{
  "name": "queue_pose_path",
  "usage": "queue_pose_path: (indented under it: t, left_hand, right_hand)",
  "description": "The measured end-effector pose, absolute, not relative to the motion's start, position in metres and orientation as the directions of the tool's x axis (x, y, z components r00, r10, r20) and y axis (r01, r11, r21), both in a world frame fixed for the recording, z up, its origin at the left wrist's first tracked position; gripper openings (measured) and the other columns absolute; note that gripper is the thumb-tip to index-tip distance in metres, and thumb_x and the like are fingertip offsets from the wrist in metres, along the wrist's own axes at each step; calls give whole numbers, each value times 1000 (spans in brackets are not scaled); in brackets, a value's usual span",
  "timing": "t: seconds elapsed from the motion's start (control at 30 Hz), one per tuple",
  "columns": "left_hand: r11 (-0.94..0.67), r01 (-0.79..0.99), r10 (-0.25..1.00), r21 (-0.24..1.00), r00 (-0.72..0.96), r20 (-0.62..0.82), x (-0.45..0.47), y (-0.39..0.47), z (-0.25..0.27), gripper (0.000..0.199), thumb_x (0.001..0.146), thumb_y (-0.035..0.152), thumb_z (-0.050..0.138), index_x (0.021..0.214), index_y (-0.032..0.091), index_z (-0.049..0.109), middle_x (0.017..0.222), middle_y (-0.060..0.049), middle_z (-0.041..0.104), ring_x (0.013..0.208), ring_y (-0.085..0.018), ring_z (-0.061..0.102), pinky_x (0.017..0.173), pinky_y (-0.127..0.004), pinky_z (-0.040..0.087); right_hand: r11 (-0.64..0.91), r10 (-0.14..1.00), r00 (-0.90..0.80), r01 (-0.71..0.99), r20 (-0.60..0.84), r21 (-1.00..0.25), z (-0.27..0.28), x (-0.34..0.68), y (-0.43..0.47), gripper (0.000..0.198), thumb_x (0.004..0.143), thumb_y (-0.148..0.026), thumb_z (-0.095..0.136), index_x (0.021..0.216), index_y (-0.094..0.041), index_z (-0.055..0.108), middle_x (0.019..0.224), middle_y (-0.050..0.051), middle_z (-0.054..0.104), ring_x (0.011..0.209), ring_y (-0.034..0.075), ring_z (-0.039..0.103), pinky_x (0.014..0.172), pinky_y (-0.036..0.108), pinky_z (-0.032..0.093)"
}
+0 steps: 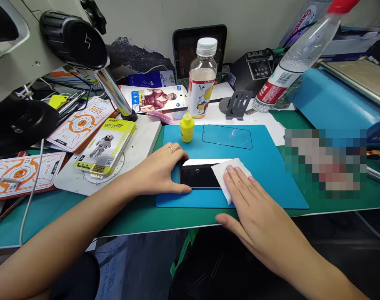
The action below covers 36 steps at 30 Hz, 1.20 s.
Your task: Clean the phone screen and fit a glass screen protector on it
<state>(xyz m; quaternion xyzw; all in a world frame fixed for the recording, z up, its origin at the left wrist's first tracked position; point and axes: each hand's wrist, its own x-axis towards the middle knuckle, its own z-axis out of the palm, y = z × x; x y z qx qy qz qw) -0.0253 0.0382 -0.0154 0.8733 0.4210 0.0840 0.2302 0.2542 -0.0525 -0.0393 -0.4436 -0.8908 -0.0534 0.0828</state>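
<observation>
The smartphone [201,177] could skid if the left hand [163,168], pinching its edges, slackens while the right hand [255,212], fingers flat together on the white wipe [221,173], pushes sideways.

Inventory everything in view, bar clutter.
Mat: 1, blue, central
Phone: 1, black, on mat
Wipe: 1, white, on phone
Outlined sheet: 1, clear, on mat
Dropper bottle: 1, yellow, on mat
White-capped bottle: 1, clear, behind mat
Red-capped bottle: 1, clear, right
Holder: 1, grey, behind mat
Screen: 1, black, rear
Battery box: 1, yellow, left
Packets: 2+, orange-white, left
Stand: 1, white, left
Machine: 1, blue, right
Left hand: 1, on phone
Right hand: 1, on wipe
</observation>
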Motion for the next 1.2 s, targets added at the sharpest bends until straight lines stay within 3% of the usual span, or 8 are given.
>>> queue_pose_path:
  t: [0.2, 0.47, 0.67, 0.93, 1.2]
  left_hand:
    - [-555, 684, 766, 473, 643, -31, -25, 38, -16, 57, 80, 60, 78, 115, 20, 57, 116, -8, 59, 111, -30, 56, 95, -44, 50]
    - [-539, 697, 772, 472, 633, -52, -25, 39, -14, 57, 78, 60, 79, 113, 20, 57, 118, -9, 59, 113, -31, 56, 96, -45, 51]
    - [-552, 685, 767, 475, 641, -34, -26, 38, -16, 56, 79, 61, 77, 114, 22, 57, 117, -8, 60, 113, -31, 56, 95, -46, 51]
    - [-549, 691, 769, 470, 638, -41, -25, 38, -16, 58, 78, 60, 79, 114, 20, 57, 116, -9, 59, 112, -31, 56, 95, -45, 51]
    - [-549, 687, 768, 477, 639, -37, -26, 38, -17, 57, 78, 60, 79, 114, 22, 57, 117, -8, 59, 112, -30, 56, 95, -45, 51]
  right_hand:
    - [598, 786, -590, 801, 185, 15, -40, 237, -38, 91, 102, -66, 37, 153, 9, 43, 161, 34, 40, 150, 43, 42, 117, 59, 46]
    - [615, 770, -608, 788, 192, 30, -41, 254, -63, 87, 103, -63, 41, 160, 3, 33, 163, 31, 40, 153, 39, 39, 117, 58, 47]
    - [555, 821, -548, 832, 159, 0, -39, 244, -43, 91, 102, -67, 38, 155, 6, 40, 163, 33, 38, 154, 42, 35, 120, 58, 43]
    - [572, 796, -575, 817, 188, 78, -37, 239, -58, 88, 104, -63, 36, 152, 10, 44, 159, 36, 40, 147, 46, 45, 112, 59, 51]
    - [488, 850, -485, 872, 207, 37, -46, 227, -49, 92, 103, -66, 32, 154, 10, 39, 161, 35, 38, 151, 44, 39, 118, 60, 45]
